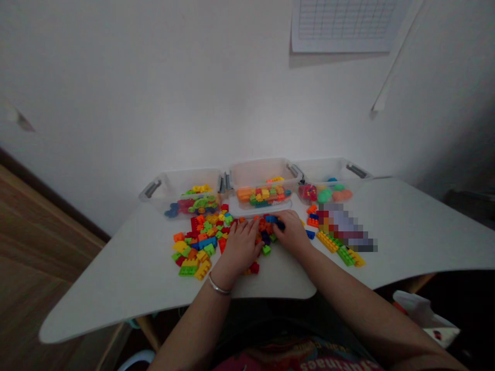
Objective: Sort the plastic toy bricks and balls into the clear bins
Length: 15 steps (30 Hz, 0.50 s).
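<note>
Loose toy building bricks (201, 241) in many colours lie heaped on the white table, mostly left of centre. My left hand (242, 246) rests palm down on the pile, its fingers stretched out over red and orange bricks. A silver bangle circles that wrist. Just to its right, my right hand (293, 232) has thumb and fingers closed around a blue brick (271, 219); the fingers partly hide it. A small green brick (266, 250) lies between the hands, near the left fingertips.
Three clear plastic boxes stand along the wall: the left box (185, 178), the middle box (257, 170) and the right box (323, 167), all holding toy pieces. Joined brick strips (336, 247) lie at right beside a pixelated patch. The table's front edge (274, 297) is near my body.
</note>
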### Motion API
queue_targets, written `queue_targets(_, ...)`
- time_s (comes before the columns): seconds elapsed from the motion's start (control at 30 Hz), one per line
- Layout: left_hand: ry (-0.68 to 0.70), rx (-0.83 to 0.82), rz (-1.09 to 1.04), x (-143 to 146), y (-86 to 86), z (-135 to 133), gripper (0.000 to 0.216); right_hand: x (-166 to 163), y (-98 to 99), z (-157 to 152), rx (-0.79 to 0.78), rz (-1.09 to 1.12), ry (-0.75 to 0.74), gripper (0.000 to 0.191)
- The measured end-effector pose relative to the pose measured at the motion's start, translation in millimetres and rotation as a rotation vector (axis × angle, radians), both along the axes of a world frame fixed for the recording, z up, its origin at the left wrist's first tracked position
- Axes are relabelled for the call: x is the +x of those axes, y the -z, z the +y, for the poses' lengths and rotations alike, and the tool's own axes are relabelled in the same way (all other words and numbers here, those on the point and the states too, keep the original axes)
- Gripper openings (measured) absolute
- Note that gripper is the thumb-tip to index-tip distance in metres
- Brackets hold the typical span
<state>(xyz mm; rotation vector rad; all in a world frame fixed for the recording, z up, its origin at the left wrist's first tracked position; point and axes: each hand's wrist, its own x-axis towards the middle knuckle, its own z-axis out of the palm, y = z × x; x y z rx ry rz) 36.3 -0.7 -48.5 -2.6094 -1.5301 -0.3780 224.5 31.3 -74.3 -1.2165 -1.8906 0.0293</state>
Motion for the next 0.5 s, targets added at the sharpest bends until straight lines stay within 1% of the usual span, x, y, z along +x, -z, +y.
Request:
queue_targets(0.1,0.031,-0.016,0.004,-2.4,6.0,5.7,0.051,2.3,3.2,4.6,0.013,0.062,0.034,0.025)
queue_targets(0.23,0.008,-0.001,0.014,-3.2,7.4,6.8,0.045,2.0,4.4,5.9,0.018,0.066,0.024,0.022)
queue_targets(0.37,-0.022,0.018,0.003,-1.4,4.1,4.5,0.040,-0.1,4.2,4.3,0.018,0.045,-0.013,0.025)
queue_targets(0.5,-0.042,0.052,-0.070,2.0,-1.9,2.6,0.040,-1.1,4.6,3.7,0.007,0.052,-0.019,0.028)
